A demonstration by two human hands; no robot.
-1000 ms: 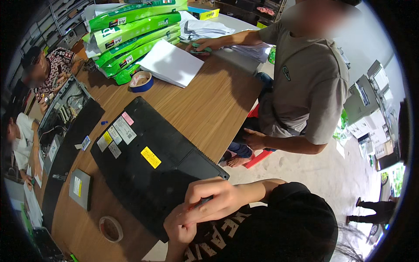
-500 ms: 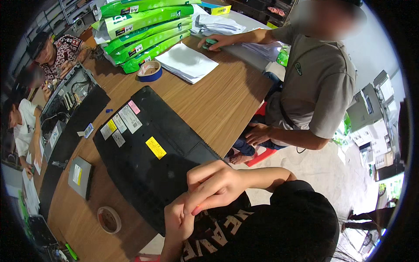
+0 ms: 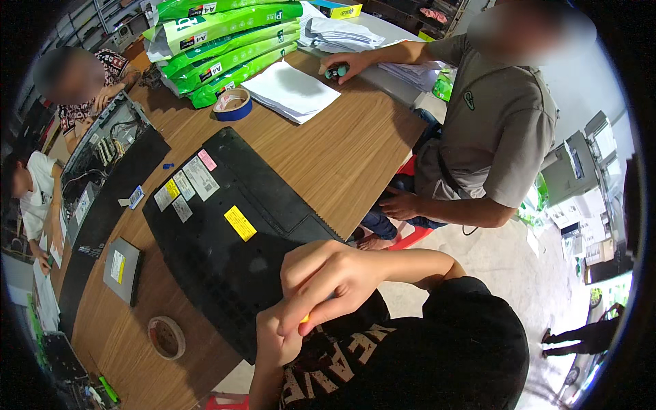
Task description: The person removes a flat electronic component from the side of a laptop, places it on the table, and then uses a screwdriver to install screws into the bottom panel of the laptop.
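Both my hands are closed together above the near edge of a black laptop (image 3: 263,266), which lies bottom up on the table with several labels on its underside. My right hand (image 3: 335,280) is folded over my left hand (image 3: 277,335), and their fingers meet. A small yellow bit (image 3: 305,318) shows between the fingers of my right hand; the rest of that thing is hidden. My left fingers are mostly covered, so what they grip cannot be made out.
On the wooden table (image 3: 328,157) are a flat grey drive (image 3: 123,270), tape rolls (image 3: 166,337), paper (image 3: 294,92), green paper packs (image 3: 225,51) and an open computer case (image 3: 102,157). A co-worker (image 3: 502,123) sits at the right with a hand on a small green object (image 3: 336,71); others sit at the left.
My joined hands have shifted slightly up and left in the view, staying closed together. The small bit between my fingers now looks yellow instead of orange-red. The co-worker's hand has shifted slightly.
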